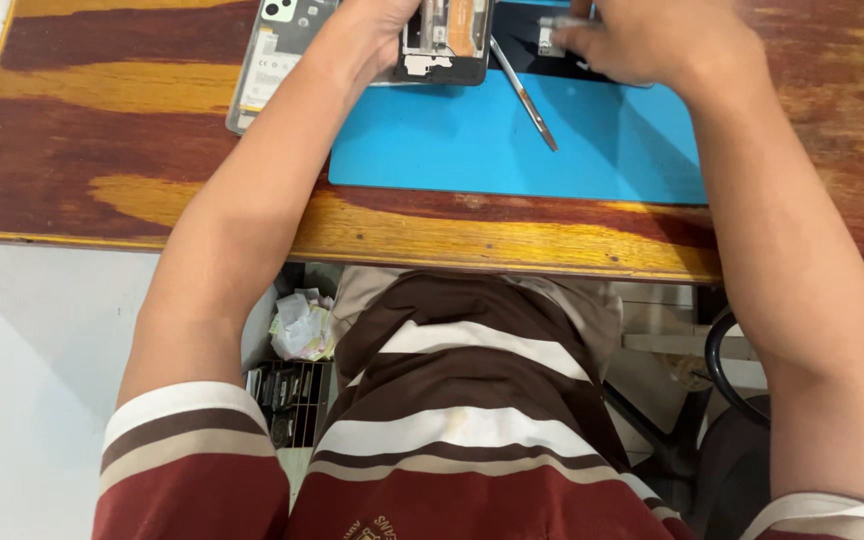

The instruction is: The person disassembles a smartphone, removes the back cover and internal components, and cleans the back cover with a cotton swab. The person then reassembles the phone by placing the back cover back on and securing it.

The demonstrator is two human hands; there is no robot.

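An opened phone (444,42) with its insides showing lies at the top edge of a blue mat (512,140). My left hand (377,30) grips its left side. My right hand (652,40) rests on a black panel (532,45) to the right of the phone, fingertips closed on a small pale part (555,35). Metal tweezers (524,95) lie loose on the mat between the two hands.
A grey phone back cover (272,55) lies on the wooden table (132,140) left of the mat. Below the table edge are crumpled paper (302,325), a dark box of parts (287,395) and a black chair frame (722,370).
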